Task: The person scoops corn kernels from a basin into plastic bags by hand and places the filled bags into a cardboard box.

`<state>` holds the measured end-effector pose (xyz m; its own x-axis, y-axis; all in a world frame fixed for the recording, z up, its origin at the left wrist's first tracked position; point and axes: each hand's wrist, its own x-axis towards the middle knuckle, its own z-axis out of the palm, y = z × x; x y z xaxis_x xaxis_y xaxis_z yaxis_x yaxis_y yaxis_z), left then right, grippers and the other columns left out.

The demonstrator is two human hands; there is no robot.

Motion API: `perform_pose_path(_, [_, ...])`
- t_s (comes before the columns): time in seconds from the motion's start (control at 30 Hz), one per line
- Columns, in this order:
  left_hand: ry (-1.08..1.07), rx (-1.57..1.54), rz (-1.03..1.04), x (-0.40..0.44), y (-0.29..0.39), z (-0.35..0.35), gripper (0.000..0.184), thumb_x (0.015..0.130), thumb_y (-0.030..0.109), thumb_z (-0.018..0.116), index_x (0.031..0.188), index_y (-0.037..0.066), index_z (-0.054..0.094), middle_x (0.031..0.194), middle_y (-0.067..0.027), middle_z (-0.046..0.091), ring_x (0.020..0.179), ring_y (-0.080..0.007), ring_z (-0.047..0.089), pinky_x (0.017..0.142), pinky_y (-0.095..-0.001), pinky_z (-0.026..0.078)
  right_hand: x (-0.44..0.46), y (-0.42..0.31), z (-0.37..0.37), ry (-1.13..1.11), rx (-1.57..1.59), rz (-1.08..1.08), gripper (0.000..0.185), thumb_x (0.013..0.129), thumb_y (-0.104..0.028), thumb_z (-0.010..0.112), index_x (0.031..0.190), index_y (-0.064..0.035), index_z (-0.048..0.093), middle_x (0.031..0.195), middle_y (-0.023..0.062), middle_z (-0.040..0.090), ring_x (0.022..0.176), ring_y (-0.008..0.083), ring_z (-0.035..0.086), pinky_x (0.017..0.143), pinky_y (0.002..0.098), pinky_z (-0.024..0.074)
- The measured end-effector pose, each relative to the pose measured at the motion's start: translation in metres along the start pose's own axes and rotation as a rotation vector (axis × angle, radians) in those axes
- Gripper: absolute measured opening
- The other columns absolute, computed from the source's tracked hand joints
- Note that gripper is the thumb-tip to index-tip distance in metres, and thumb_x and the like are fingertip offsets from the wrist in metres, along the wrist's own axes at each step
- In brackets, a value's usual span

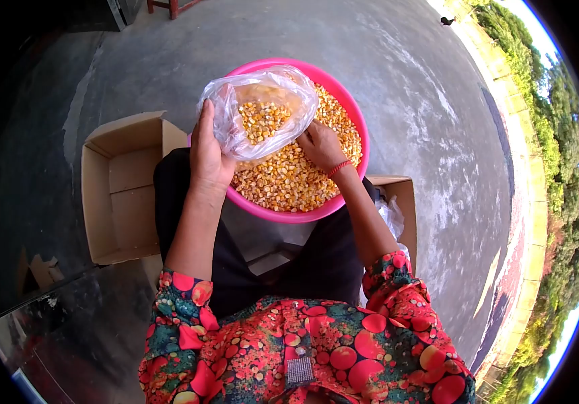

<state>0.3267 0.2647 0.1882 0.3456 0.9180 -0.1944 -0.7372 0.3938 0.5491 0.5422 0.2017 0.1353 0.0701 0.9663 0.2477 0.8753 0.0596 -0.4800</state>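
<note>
A clear plastic bag point(227, 128) with its mouth spread wide is held over a pink basin point(363, 145) of loose corn kernels point(296, 183). More yellow kernels lie inside the bag. My left hand point(209, 148) grips the bag's left side, thumb up along the plastic. My right hand point(323, 145), with a red band at the wrist, is closed at the bag's right rim, just above the kernels; its fingertips are partly hidden. The basin sits in front of my knees.
An open cardboard box point(128, 185) stands left of my legs. Another box point(400, 202) with clear plastic bags point(390, 219) in it is at my right. Red wooden legs point(172, 8) show at the top, on a concrete floor point(431, 135).
</note>
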Motion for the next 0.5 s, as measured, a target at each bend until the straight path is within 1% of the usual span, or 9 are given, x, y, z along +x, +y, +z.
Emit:
perform_pose_path(0.1, [-0.022, -0.006, 0.013, 0.003, -0.002, -0.004, 0.042, 0.094, 0.033, 0.040, 0.124, 0.004, 0.047, 0.119, -0.0071, 0.054, 0.107, -0.0165, 0.051, 0.092, -0.0320, 0.042, -0.003, -0.011, -0.008, -0.014, 0.006, 0.019, 0.018, 0.084, -0.020, 0.054, 0.090, -0.0041, 0.061, 0.075, 0.0181, 0.060, 0.072, 0.0330, 0.060, 0.064, 0.0406, 0.0475])
perform_pose_path(0.17, [-0.021, -0.025, 0.012, 0.003, -0.003, -0.004, 0.041, 0.094, 0.032, 0.040, 0.124, 0.004, 0.047, 0.120, -0.0072, 0.054, 0.107, -0.0166, 0.051, 0.092, -0.0322, 0.041, -0.004, -0.015, -0.012, 0.071, 0.112, 0.084, 0.016, 0.084, -0.018, 0.053, 0.088, -0.0045, 0.061, 0.073, 0.0184, 0.060, 0.070, 0.0343, 0.060, 0.064, 0.0406, 0.0474])
perform_pose_path(0.2, [-0.021, -0.025, 0.012, 0.002, -0.003, -0.003, 0.041, 0.094, 0.032, 0.040, 0.124, 0.004, 0.047, 0.120, -0.0072, 0.054, 0.107, -0.0166, 0.051, 0.092, -0.0322, 0.041, -0.001, 0.005, 0.005, 0.210, 0.173, 0.081, 0.020, 0.087, -0.020, 0.051, 0.081, -0.0024, 0.060, 0.063, 0.0140, 0.058, 0.058, 0.0289, 0.058, 0.055, 0.0356, 0.0454])
perform_pose_path(0.23, [-0.019, -0.023, 0.013, 0.001, -0.002, -0.001, 0.041, 0.094, 0.032, 0.040, 0.124, 0.004, 0.047, 0.120, -0.0072, 0.054, 0.107, -0.0163, 0.051, 0.092, -0.0319, 0.042, 0.003, 0.008, 0.003, 0.210, 0.173, 0.080, 0.020, 0.087, -0.020, 0.051, 0.081, -0.0024, 0.060, 0.063, 0.0140, 0.058, 0.058, 0.0289, 0.058, 0.055, 0.0356, 0.0454])
perform_pose_path(0.3, [-0.016, -0.023, 0.017, 0.001, -0.002, 0.000, 0.041, 0.094, 0.032, 0.041, 0.124, 0.004, 0.047, 0.120, -0.0072, 0.054, 0.106, -0.0161, 0.051, 0.091, -0.0316, 0.042, 0.008, 0.009, -0.005, 0.205, 0.705, 0.537, 0.027, 0.091, -0.024, 0.048, 0.079, -0.0022, 0.058, 0.055, 0.0034, 0.051, 0.045, 0.0160, 0.047, 0.043, 0.0275, 0.0372])
perform_pose_path(0.33, [-0.025, -0.028, 0.017, 0.001, -0.002, -0.001, 0.041, 0.094, 0.033, 0.041, 0.123, 0.005, 0.048, 0.119, -0.0067, 0.054, 0.105, -0.0155, 0.052, 0.090, -0.0314, 0.043, 0.008, 0.002, -0.014, 0.201, 1.046, 0.678, 0.021, 0.093, -0.024, 0.045, 0.080, -0.0089, 0.053, 0.058, -0.0053, 0.039, 0.045, 0.0045, 0.031, 0.040, 0.0185, 0.0252])
perform_pose_path(0.37, [-0.034, -0.033, 0.017, 0.001, -0.003, -0.001, 0.041, 0.094, 0.033, 0.042, 0.123, 0.005, 0.048, 0.117, -0.0062, 0.055, 0.103, -0.0149, 0.052, 0.089, -0.0311, 0.043, 0.010, 0.005, -0.019, 0.199, 1.045, 0.677, 0.021, 0.093, -0.024, 0.045, 0.080, -0.0089, 0.053, 0.058, -0.0053, 0.039, 0.045, 0.0045, 0.031, 0.040, 0.0185, 0.0252])
perform_pose_path(0.43, [-0.031, -0.030, 0.018, 0.000, -0.003, 0.000, 0.040, 0.094, 0.033, 0.042, 0.122, 0.005, 0.049, 0.115, -0.0053, 0.056, 0.100, -0.0140, 0.053, 0.087, -0.0307, 0.044, 0.019, 0.002, -0.032, 0.252, 1.552, 0.678, 0.020, 0.093, -0.025, 0.045, 0.082, -0.0095, 0.049, 0.059, -0.0047, 0.037, 0.045, 0.0052, 0.028, 0.040, 0.0194, 0.0240])
perform_pose_path(0.5, [-0.028, -0.026, 0.017, 0.001, -0.003, -0.001, 0.040, 0.093, 0.033, 0.043, 0.121, 0.005, 0.050, 0.112, -0.0045, 0.057, 0.097, -0.0132, 0.053, 0.086, -0.0304, 0.044, 0.029, -0.011, -0.046, 0.285, 1.604, 0.656, 0.021, 0.094, -0.026, 0.044, 0.081, -0.0097, 0.049, 0.059, -0.0050, 0.037, 0.045, 0.0043, 0.028, 0.039, 0.0196, 0.0228])
